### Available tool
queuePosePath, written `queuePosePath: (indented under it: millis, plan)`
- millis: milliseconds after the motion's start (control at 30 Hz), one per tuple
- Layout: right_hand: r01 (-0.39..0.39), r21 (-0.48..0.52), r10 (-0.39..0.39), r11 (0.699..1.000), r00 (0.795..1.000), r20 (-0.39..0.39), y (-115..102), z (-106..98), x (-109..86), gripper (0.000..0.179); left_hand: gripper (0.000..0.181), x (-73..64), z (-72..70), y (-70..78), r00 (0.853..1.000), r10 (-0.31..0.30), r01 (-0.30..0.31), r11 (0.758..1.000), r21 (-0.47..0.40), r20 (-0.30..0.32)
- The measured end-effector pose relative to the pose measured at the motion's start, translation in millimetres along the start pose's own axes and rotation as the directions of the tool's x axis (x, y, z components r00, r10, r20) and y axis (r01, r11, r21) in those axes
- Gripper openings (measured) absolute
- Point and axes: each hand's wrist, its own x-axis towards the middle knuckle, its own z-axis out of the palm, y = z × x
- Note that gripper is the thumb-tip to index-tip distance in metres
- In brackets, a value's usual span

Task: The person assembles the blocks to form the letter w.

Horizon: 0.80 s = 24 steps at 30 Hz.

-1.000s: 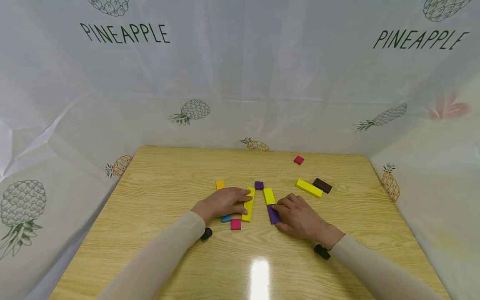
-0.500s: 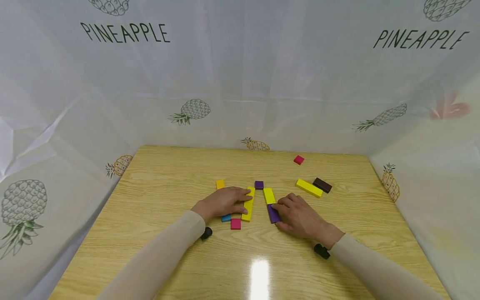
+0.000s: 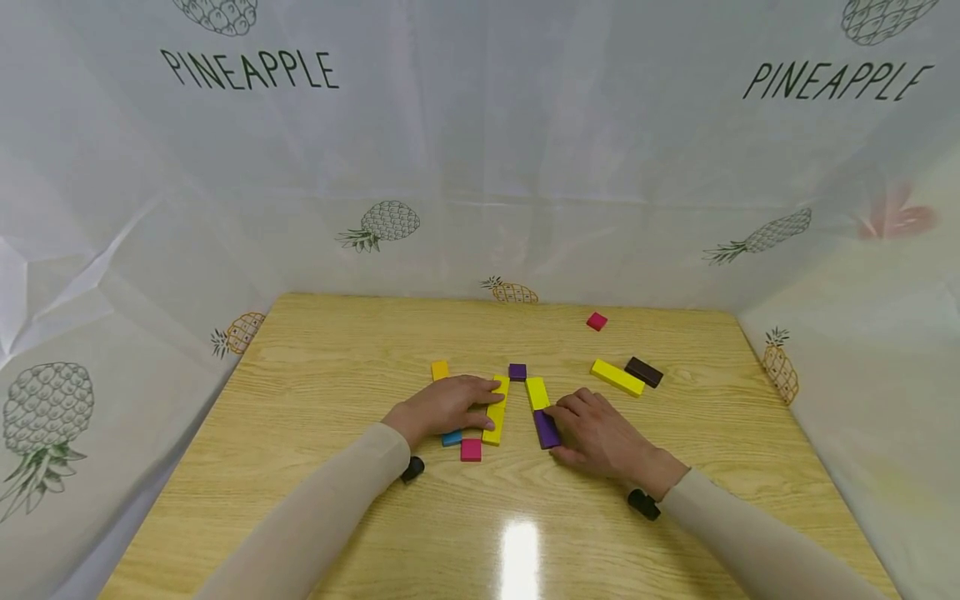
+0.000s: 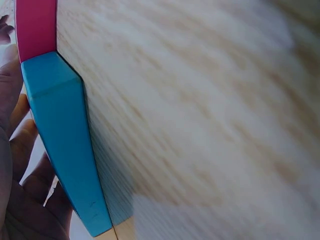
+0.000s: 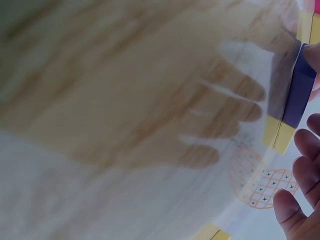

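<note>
My left hand (image 3: 450, 404) lies over the left group of flat coloured blocks, its fingertips and thumb on a long yellow strip (image 3: 496, 412). Under that hand a blue block (image 4: 70, 145) shows in the left wrist view, a pink block (image 3: 471, 450) at its near end. An orange block (image 3: 440, 369) sticks out beyond the knuckles. My right hand (image 3: 603, 433) rests beside a purple block (image 3: 546, 430), index finger near its far end, thumb by its near corner. A yellow block (image 3: 537, 393) continues that row. In the right wrist view the other fingers are loosely bent.
A small purple square (image 3: 517, 372) lies between the far ends of the two rows. Farther right are a yellow bar (image 3: 617, 377), a dark brown block (image 3: 644, 372) and a pink square (image 3: 597, 321). Pineapple-print cloth (image 3: 450, 150) surrounds the wooden table (image 3: 360, 333).
</note>
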Motion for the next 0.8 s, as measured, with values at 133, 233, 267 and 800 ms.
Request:
queuePosePath:
  millis: [133, 233, 267, 800]
  plan:
    - [-0.005, -0.004, 0.005, 1.000, 1.000, 0.005, 0.1, 0.3, 0.1, 0.053, 0.058, 0.0, -0.4, 0.6, 1.000, -0.002, 0.002, 1.000, -0.005, 0.002]
    - [-0.007, -0.007, 0.007, 1.000, 1.000, 0.005, 0.5, 0.5, 0.0, 0.053, 0.058, -0.1, -1.0, 1.1, 1.000, -0.004, 0.004, 1.000, -0.009, 0.003]
    - [-0.009, -0.008, 0.009, 1.000, 1.000, 0.005, 0.6, 0.6, -0.1, 0.054, 0.058, -0.2, -1.3, 1.3, 1.000, -0.005, 0.005, 1.000, -0.011, 0.003]
    - [-0.042, 0.030, 0.043, 0.999, 0.999, -0.031, 6.6, -2.0, -1.8, 0.058, 0.058, 0.8, -2.3, 3.1, 1.000, -0.002, 0.002, 1.000, -0.004, 0.014]
